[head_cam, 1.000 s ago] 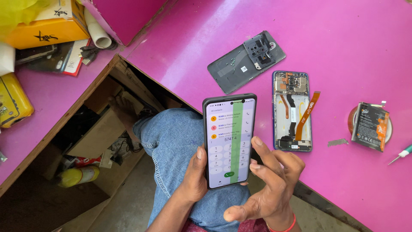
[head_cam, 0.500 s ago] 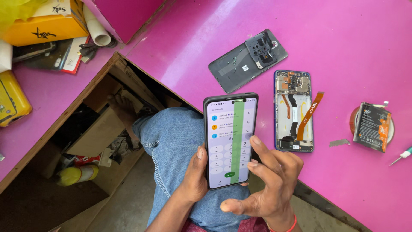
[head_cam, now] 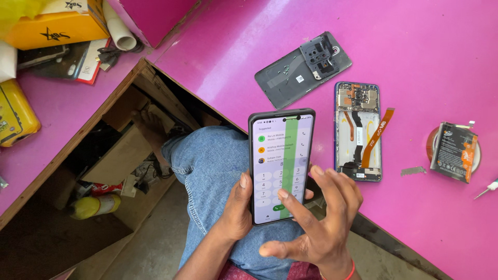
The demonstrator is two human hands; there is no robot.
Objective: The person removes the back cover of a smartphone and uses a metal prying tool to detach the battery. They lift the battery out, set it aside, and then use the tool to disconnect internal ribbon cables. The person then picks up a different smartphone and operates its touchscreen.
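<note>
- Fingers of the right hand (head_cam: 319, 218) are spread and open, gripping nothing; one fingertip (head_cam: 282, 194) rests on the lower part of the lit screen, while the thumb sticks out toward the near side.
- Left hand (head_cam: 236, 210) is closed around the phone (head_cam: 281, 163), cradling its lower left edge with the thumb (head_cam: 244, 180) pressed against the side frame.
- Phone sits in the air over the person's denim-clad knee (head_cam: 207, 161), just off the near edge of the pink counter (head_cam: 415, 41), not resting on it.
- Its long axis runs near to far, top end pointing away toward the counter, screen facing up at the camera; a green vertical band crosses the display.
- Judged by its look, it is a thin, stiff slab, fairly light, with a smooth glass front likely to be slippery and to crack if dropped; the dark case around the rim gives the better purchase, so the long side edges seem the safest place to hold.
- Farther on, on the counter, an opened phone body (head_cam: 358, 132) lies with its orange flex cable (head_cam: 376, 135) showing, long axis also near to far.
- Right of it, a battery (head_cam: 454, 150) rests over a round dish, with a small metal strip (head_cam: 413, 170) between.
- Farthest, a grey back cover (head_cam: 303, 67) lies at a slant.
</note>
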